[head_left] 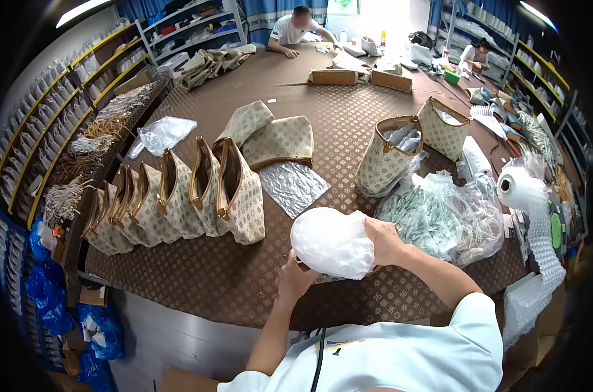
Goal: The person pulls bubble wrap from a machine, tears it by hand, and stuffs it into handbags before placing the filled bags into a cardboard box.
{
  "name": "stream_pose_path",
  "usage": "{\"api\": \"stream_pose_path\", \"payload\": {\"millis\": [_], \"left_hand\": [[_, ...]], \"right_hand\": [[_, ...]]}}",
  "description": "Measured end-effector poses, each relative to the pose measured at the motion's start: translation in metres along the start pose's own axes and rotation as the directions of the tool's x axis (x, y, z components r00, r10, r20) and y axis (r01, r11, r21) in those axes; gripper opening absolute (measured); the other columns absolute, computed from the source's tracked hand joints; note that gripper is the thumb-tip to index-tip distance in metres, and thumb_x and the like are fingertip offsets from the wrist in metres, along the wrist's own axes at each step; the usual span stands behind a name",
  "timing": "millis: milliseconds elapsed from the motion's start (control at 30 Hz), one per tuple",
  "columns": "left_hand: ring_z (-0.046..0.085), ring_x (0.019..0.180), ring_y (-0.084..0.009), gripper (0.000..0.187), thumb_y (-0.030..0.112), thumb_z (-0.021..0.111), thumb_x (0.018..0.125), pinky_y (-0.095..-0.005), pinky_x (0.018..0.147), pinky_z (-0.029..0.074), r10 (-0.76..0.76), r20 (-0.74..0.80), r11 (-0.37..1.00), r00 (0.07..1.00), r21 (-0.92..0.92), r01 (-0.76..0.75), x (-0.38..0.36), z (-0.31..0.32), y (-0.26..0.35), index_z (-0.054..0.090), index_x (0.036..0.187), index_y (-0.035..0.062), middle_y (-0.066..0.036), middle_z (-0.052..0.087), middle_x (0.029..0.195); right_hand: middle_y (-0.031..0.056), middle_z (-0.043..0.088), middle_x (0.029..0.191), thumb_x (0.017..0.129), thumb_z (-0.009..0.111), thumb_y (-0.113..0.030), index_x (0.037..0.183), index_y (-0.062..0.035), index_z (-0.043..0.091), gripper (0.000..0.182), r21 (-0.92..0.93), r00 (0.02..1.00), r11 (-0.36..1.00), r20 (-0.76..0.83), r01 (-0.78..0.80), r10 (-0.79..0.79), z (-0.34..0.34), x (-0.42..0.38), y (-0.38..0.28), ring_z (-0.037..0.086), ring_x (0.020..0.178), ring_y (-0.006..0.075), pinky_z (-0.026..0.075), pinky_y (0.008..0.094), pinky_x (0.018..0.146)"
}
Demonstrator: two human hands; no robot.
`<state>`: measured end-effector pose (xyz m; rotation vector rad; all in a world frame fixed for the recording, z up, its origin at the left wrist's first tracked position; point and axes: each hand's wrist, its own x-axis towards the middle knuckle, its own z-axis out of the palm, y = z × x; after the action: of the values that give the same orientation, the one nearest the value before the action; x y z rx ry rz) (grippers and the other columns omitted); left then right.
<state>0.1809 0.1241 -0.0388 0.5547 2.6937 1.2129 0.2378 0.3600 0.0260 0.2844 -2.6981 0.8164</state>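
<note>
Both hands, left hand [295,277] and right hand [383,240], clasp a plastic wad [332,243] lower centre; six bags [179,202] stand at left, two bags [414,144] upper right hold stuffing.

- White crinkled wrap [332,242] between my hands.
- Cream monogram-print bags [179,199], tan-trimmed, left of my left hand [295,277].
- Brown patterned table [211,274] beneath.
- Silver sheet [293,187] beyond my hands.
</note>
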Motion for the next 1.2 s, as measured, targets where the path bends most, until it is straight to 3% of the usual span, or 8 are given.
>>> {"api": "stream_pose_path", "payload": {"millis": [67,200,500,700,867,933,1067,1200], "left_hand": [[0.067,0.071,-0.0243,0.049,0.034,0.067,0.076,-0.0353,0.067,0.051,0.057,-0.102,0.996,0.993,0.074,-0.049,0.011,0.005,-0.001,0.054,0.116,0.0090,-0.011,0.068,0.081],[0.067,0.071,-0.0215,0.031,0.034,0.062,0.080,-0.0334,0.064,0.050,-0.300,0.006,0.928,0.954,-0.229,0.293,0.019,-0.002,-0.005,0.067,0.096,0.0081,-0.010,0.067,0.073],[0.066,0.073,-0.0171,0.020,0.005,0.057,0.079,-0.0294,0.065,0.049,-0.095,-0.097,0.866,0.991,-0.499,0.034,0.020,0.013,0.009,0.066,0.096,0.0011,-0.015,0.067,0.079],[0.059,0.076,-0.0084,0.028,-0.007,0.044,0.075,-0.0235,0.072,0.047,0.050,-0.150,0.965,0.987,-0.248,-0.087,0.014,-0.002,0.038,0.065,0.094,-0.0034,-0.003,0.066,0.083],[0.059,0.075,-0.0080,0.029,-0.006,0.045,0.078,-0.0228,0.069,0.048,0.089,-0.078,0.893,0.993,-0.434,-0.114,0.024,0.000,0.023,0.063,0.100,-0.0044,-0.004,0.067,0.084],[0.058,0.072,-0.0071,0.029,-0.005,0.045,0.079,-0.0214,0.063,0.047,-0.022,0.070,0.896,0.997,-0.441,0.051,0.020,-0.010,0.030,0.063,0.102,-0.0039,-0.003,0.066,0.085],[0.052,0.057,-0.0041,0.030,-0.005,0.045,0.081,-0.0195,0.046,0.042,-0.013,0.095,0.825,0.995,-0.561,0.065,0.014,0.000,0.020,0.062,0.106,-0.0031,-0.002,0.063,0.082],[0.059,0.072,-0.0102,0.034,-0.007,0.044,0.078,-0.0226,0.064,0.049,-0.067,0.140,0.775,0.988,-0.617,0.139,0.021,0.000,0.009,0.060,0.108,-0.0060,-0.005,0.065,0.089]], "right_hand": [[0.0160,0.055,0.088,0.065,0.072,-0.029,0.092,0.0022,0.045,0.049,0.013,0.997,0.997,0.006,-0.082,0.082,-0.005,-0.003,-0.006,0.059,0.083,0.0326,0.048,0.0403,0.070],[0.0141,0.055,0.090,0.063,0.072,-0.027,0.098,0.0021,0.046,0.052,-0.110,0.987,0.993,0.150,-0.031,0.048,-0.019,-0.018,-0.023,0.060,0.084,0.0315,0.049,0.0401,0.070],[0.0101,0.057,0.096,0.064,0.066,-0.015,0.115,-0.0034,0.049,0.055,-0.302,0.877,0.952,0.440,-0.058,0.193,-0.013,-0.023,-0.020,0.062,0.086,0.0267,0.051,0.0381,0.066],[0.0123,0.057,0.096,0.062,0.064,-0.008,0.107,-0.0051,0.052,0.047,-0.324,0.795,0.946,0.568,-0.021,0.212,0.000,-0.024,-0.031,0.062,0.085,0.0291,0.050,0.0384,0.062],[0.0142,0.058,0.093,0.064,0.066,-0.010,0.105,-0.0042,0.051,0.044,-0.297,0.866,0.952,0.453,-0.076,0.211,-0.008,-0.025,-0.025,0.060,0.089,0.0296,0.049,0.0396,0.066],[0.0137,0.057,0.092,0.065,0.069,-0.012,0.111,-0.0018,0.046,0.052,-0.211,0.789,0.899,0.432,-0.383,0.437,-0.018,-0.015,-0.031,0.058,0.089,0.0312,0.048,0.0399,0.074],[0.0180,0.057,0.095,0.066,0.070,-0.019,0.114,0.0045,0.043,0.060,0.035,0.878,0.949,0.390,-0.313,0.275,-0.008,-0.020,-0.009,0.057,0.093,0.0338,0.048,0.0392,0.078],[0.0148,0.058,0.094,0.064,0.069,-0.018,0.096,0.0020,0.053,0.041,-0.063,0.908,0.988,0.389,-0.140,0.154,0.001,-0.036,-0.027,0.060,0.089,0.0317,0.050,0.0401,0.070]]}}
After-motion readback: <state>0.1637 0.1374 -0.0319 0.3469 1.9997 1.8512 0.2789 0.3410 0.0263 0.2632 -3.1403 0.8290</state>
